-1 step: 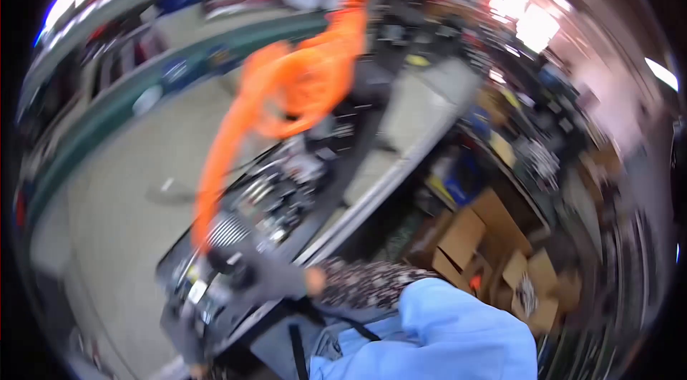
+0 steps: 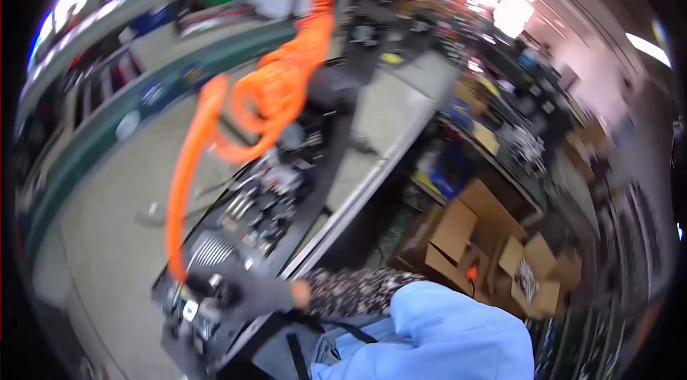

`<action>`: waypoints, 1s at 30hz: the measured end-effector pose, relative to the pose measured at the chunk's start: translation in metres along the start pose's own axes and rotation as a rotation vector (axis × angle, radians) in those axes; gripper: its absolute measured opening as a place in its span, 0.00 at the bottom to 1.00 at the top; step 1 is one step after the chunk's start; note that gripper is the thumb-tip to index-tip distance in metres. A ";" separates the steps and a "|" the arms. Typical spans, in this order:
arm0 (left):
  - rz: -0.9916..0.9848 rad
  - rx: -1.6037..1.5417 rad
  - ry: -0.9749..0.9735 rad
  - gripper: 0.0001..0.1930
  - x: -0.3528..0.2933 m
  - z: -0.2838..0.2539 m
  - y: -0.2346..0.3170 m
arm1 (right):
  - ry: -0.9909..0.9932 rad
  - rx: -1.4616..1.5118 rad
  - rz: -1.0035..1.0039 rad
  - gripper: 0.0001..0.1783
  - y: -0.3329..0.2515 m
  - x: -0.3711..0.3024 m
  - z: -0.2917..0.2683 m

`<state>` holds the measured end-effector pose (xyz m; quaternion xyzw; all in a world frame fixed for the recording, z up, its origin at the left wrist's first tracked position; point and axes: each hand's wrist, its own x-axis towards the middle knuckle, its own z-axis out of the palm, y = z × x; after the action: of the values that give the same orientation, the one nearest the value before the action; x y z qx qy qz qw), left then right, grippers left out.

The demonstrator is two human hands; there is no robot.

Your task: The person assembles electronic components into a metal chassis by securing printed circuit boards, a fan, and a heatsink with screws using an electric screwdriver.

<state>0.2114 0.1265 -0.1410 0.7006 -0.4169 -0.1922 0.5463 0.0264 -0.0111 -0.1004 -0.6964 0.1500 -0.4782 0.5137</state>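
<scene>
A dark grey glove covers my right hand [image 2: 250, 293], which is closed round a dark tool [image 2: 209, 284] at the end of an orange coiled air hose [image 2: 268, 97]. The tool's tip is blurred and its exact kind does not show. Under it lies an open, flat electronics chassis [image 2: 247, 201] with a ribbed metal heat sink and many small parts. At the chassis's near left end is my gloved left hand [image 2: 182, 348], its fingers smeared by motion. Whether it grips the chassis edge cannot be seen.
The chassis lies along a light worktop [image 2: 107, 237] backed by a curved green ledge [image 2: 71, 172] and loaded shelves. The hose hangs from above. Right of the bench are open cardboard boxes [image 2: 447, 237] and another cluttered table [image 2: 501, 165]. Stacked dark boards stand at the lower right.
The whole view has shifted slightly. The hose coil has swung left and its loops sit differently. My right hand stays closed on the tool over the chassis.
</scene>
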 end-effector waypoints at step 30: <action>-0.338 -0.097 -0.093 0.10 0.014 0.012 0.052 | -0.112 0.095 -0.018 0.24 -0.059 0.010 -0.021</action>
<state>0.1912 0.1053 -0.0946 0.7238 -0.3082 -0.3332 0.5197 -0.0024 -0.0046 -0.0448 -0.6981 0.0921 -0.4497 0.5495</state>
